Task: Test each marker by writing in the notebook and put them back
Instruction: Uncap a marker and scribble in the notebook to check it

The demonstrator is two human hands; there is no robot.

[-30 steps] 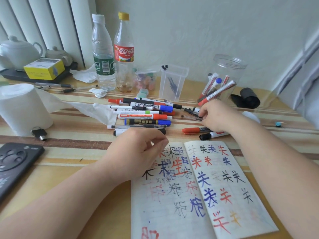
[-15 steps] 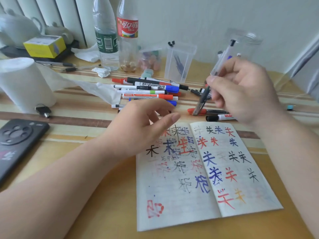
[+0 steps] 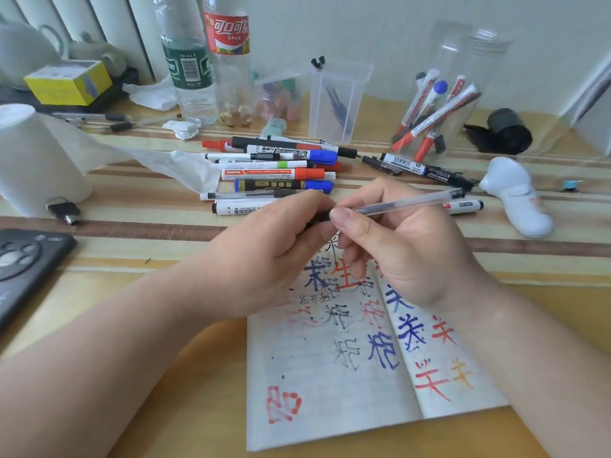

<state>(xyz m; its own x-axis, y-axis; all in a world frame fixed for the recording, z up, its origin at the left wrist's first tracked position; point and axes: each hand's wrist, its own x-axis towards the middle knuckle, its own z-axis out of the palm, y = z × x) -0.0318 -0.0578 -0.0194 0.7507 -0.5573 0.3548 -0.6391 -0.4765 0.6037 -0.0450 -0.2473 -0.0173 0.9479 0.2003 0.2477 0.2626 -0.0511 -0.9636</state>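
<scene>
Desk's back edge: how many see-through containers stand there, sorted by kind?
Plastic bottles: 2, the green-label bottle and the red-label bottle
Rectangular tubs: 2, the tall tub and the low tub
Round jar: 1
Total: 5

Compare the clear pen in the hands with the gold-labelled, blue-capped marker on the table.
The clear pen is slim with a see-through barrel; the blue-capped marker is thicker, dark with a gold label. The left hand and right hand hold the clear pen above the notebook; the blue-capped marker lies untouched on the table. Both run roughly left to right.
</scene>
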